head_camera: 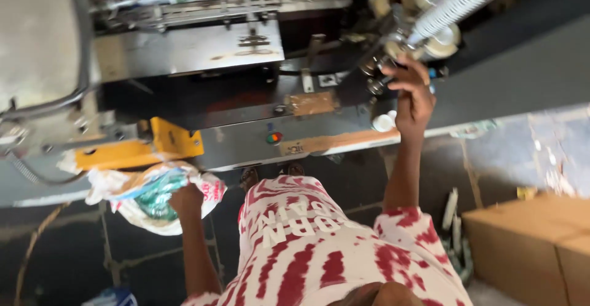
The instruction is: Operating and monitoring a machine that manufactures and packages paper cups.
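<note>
Head view shows the left hand clamped on a crumpled plastic bag under the yellow bracket, while the right hand grips parts beside the tape rolls, where fingers may get pinched.

Daylight is coming in from the right, washing out the pale concrete floor and the white ribbed roller at the top edge. The grey metal machine body is catching soft glare on its flat plate, while the space beneath it is sinking into deep shadow. Motion blur is smearing the whole frame, most strongly the brown cardboard box and the corners. Edges are bending slightly from a wide lens.
</note>
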